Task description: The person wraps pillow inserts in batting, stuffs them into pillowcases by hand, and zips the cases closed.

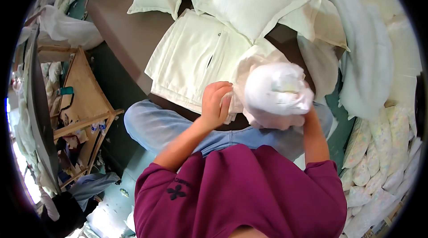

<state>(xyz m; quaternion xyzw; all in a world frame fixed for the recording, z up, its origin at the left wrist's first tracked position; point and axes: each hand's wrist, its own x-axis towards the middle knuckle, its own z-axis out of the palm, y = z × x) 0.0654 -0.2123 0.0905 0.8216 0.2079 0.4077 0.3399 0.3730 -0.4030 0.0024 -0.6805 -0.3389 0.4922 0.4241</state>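
A white, rounded stuffing bundle [272,87] sits over a loose off-white cloth cover [252,66] at the right of my lap. My right hand [308,104] is mostly behind the bundle's right side, closed on it. To the bundle's left, my left hand [217,103] has curled fingers, with thumb and fingertips pinching the cover's left edge. Flat cream covers [187,59] lie stacked in front of me, their lower edge near my left hand.
Filled white pillows [249,2] are piled beyond the flat covers on the brown surface [117,24]. Pale batting [365,55] and patterned bundles [372,149] lie at the right. A wooden frame [84,91] stands left. Another person's leg [96,186] shows lower left.
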